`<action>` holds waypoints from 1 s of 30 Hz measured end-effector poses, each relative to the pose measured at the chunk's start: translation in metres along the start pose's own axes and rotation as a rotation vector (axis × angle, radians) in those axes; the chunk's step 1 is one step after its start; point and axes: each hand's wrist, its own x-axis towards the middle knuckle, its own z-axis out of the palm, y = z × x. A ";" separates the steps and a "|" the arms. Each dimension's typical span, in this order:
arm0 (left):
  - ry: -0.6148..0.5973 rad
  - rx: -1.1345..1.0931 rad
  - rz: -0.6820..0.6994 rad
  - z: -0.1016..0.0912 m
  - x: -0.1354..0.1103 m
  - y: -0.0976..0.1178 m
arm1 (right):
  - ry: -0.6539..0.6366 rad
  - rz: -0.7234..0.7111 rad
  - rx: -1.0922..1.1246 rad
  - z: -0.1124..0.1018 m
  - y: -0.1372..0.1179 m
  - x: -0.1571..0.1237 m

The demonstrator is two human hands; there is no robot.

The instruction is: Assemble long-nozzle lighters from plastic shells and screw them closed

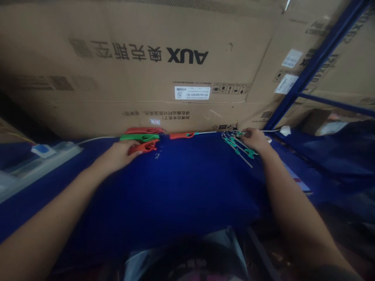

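At the left of the blue work surface, my left hand (124, 153) is closed around an orange lighter handle (146, 147). Just behind it lie a green lighter handle (140, 137) and a red one (143, 130). An orange lighter (179, 135) with its metal tube attached rests along the foot of the cardboard. To the right, my right hand (255, 139) reaches into a loose pile of thin metal lighter tubes (238, 147) with green fittings. Its fingers are bent together at the pile, and whatever they pinch is hidden. Tiny metal bits (157, 155) lie beside the orange handle.
A large cardboard carton wall (117, 89) stands along the back of the blue surface (187, 187). A power strip (43, 160) with a plug lies at the left. Blue metal shelving (310, 70) rises at the right, near a flat printed item (295, 177).
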 end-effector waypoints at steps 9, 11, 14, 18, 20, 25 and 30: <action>0.060 -0.255 0.169 0.004 -0.016 0.076 | 0.002 -0.770 0.571 0.005 -0.096 -0.059; -0.016 -0.366 0.217 0.015 -0.023 0.102 | -0.124 -0.961 0.637 0.008 -0.113 -0.077; -0.093 -0.450 0.260 0.036 -0.029 0.125 | -0.304 -1.119 0.590 0.016 -0.128 -0.095; -0.081 -0.442 0.267 0.050 -0.030 0.125 | -0.424 -1.165 0.462 0.024 -0.127 -0.096; -0.078 -0.407 0.263 0.050 -0.030 0.118 | -0.439 -1.139 0.441 0.025 -0.123 -0.091; -0.070 -0.449 0.187 0.048 -0.029 0.107 | -0.475 -1.037 0.458 0.021 -0.116 -0.083; -0.012 -0.505 0.199 0.055 -0.030 0.109 | -0.241 -0.919 0.491 0.019 -0.113 -0.078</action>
